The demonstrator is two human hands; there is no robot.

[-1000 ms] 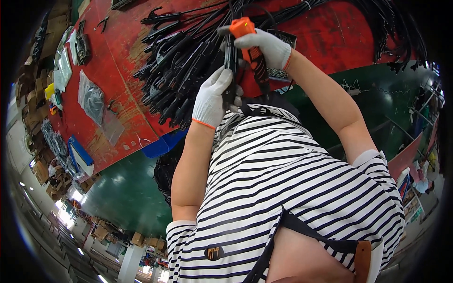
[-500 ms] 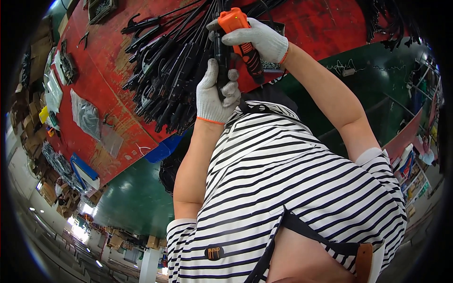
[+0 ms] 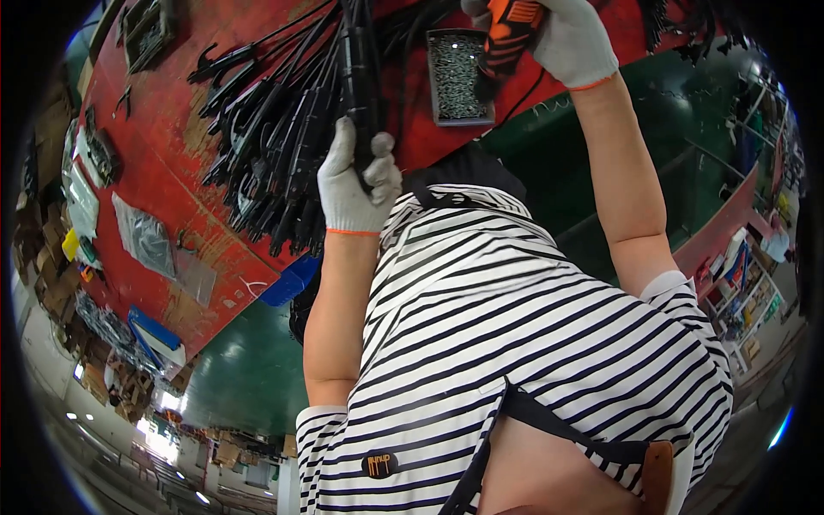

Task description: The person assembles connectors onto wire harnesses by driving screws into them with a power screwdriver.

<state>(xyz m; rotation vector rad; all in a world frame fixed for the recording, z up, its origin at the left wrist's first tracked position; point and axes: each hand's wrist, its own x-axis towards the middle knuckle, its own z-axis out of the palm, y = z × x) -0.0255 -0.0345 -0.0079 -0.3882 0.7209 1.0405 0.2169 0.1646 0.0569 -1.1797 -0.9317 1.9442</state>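
Note:
My left hand (image 3: 359, 184), in a white knitted glove with an orange cuff, is wrapped round the lower end of a long black plastic piece (image 3: 359, 73) that stretches away over the red table. Up at the right, my gloved right hand (image 3: 577, 41) grips an orange and black cordless screwdriver (image 3: 512, 27) by its body. The tool's front end lies beyond the upper edge. Under the tool is a small tray (image 3: 436, 86) filled with small metal screws (image 3: 461, 73). A fanned heap of similar black pieces (image 3: 279, 142) lies just left of my left hand.
The worn red table (image 3: 163, 129) carries a clear plastic bag (image 3: 146, 233) of parts and a tray of small parts (image 3: 148, 34) at the far left. A blue bin (image 3: 292, 281) sits at its near edge. More black pieces (image 3: 695, 26) hang at the upper right.
My right hand has drawn the screwdriver away from the black piece, to the right and up, uncovering the screw tray. My left hand has shifted slightly left, still on the piece.

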